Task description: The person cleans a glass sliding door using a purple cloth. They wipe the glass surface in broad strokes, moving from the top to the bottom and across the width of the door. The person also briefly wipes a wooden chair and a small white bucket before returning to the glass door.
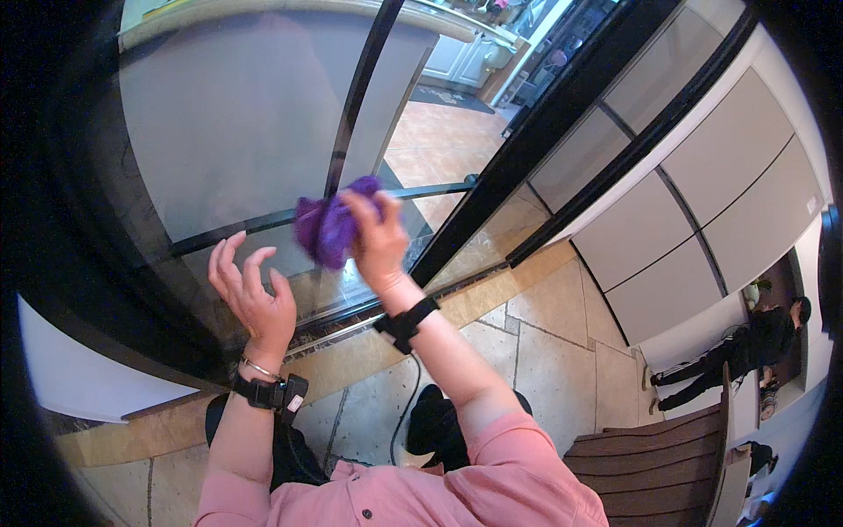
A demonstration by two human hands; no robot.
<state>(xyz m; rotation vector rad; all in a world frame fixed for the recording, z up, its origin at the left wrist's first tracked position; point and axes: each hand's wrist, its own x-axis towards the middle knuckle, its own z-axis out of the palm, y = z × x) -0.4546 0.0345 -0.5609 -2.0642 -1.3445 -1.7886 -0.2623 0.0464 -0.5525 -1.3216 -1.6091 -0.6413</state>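
Note:
A bunched purple cloth is in my right hand, its fingers curled over the cloth in front of a black-framed glass sliding door. Motion blurs the cloth, and whether it touches the glass I cannot tell. To the left of it my left hand is raised near the lower crossbar of the door, fingers apart and curved, holding nothing. Black straps with small devices sit on both wrists, and a thin cable hangs from the right one.
Behind the glass are a counter, white cabinets and a dark floor mat. A floor track runs below the door. At the right, a person in dark clothes stands beyond a brown slatted wooden surface.

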